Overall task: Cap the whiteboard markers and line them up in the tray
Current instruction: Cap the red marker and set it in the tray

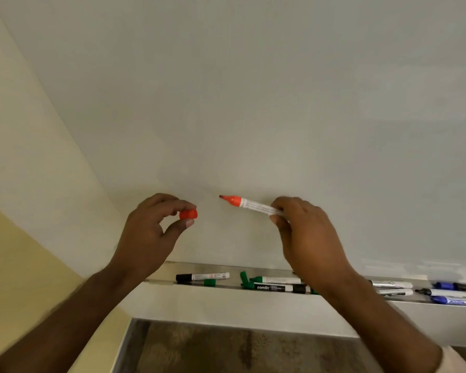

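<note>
At frame left, yellow wall [19, 184] meets the whiteboard [253, 90], which fills most of the view. Left of centre, left hand [145, 232] raised in front of the board, thumb and fingers [184, 205] pinching a red cap [188, 214]. Small gap, then the red marker [249, 204] at centre, uncapped, tip pointing left toward the cap (not touching it), barrel white. Right hand [307, 235] grips its rear end, fingers curled round the barrel.

Along the lower part of the frame runs the tray [162, 281], metal, under the board edge. In it, left to right: black-capped marker [202, 277] lying flat; loose green cap [210, 282] just beside it at the front lip; second green cap [244, 277] tilted; green marker [277, 279] uncapped; black camlin marker [277, 288] in front of it, touching or nearly. The right forearm hides the next stretch of tray. Lower right of frame: two silver-barrel markers [392, 284], then blue markers [452, 286] in a loose cluster (caps hard to tell, blurred). Bottom centre, dark floor [213, 348].
</note>
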A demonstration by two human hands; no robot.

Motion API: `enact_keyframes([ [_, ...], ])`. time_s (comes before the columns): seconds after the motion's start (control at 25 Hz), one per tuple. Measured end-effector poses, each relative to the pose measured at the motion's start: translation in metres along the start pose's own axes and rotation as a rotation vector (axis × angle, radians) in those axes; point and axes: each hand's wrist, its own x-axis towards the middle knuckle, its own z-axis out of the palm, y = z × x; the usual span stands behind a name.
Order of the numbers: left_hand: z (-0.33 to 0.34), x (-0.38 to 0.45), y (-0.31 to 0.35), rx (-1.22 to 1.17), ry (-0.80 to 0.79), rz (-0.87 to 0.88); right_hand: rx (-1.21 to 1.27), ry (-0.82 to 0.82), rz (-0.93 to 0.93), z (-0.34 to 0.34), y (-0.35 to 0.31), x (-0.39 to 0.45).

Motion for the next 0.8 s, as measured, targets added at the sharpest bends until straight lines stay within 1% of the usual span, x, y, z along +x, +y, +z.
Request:
enact_keyframes([
  [0.08,-0.008,0.010,0.021,-0.037,0.041,0.037,0.043,0.066,-0.003,-0.027,0.000,0.008],
  [0.16,-0.014,0.018,0.040,-0.072,0.074,0.070,0.042,0.096,-0.022,-0.049,0.001,0.012],
  [0.36,-0.021,0.027,0.076,-0.123,0.129,0.116,0.001,0.095,-0.107,-0.084,-0.002,0.015],
  [0.52,-0.021,0.029,0.091,-0.133,0.114,0.175,0.003,0.092,-0.144,-0.093,-0.008,0.012],
  [0.8,-0.022,0.025,0.104,-0.088,0.059,0.256,0.036,0.087,-0.151,-0.097,-0.012,0.006],
])
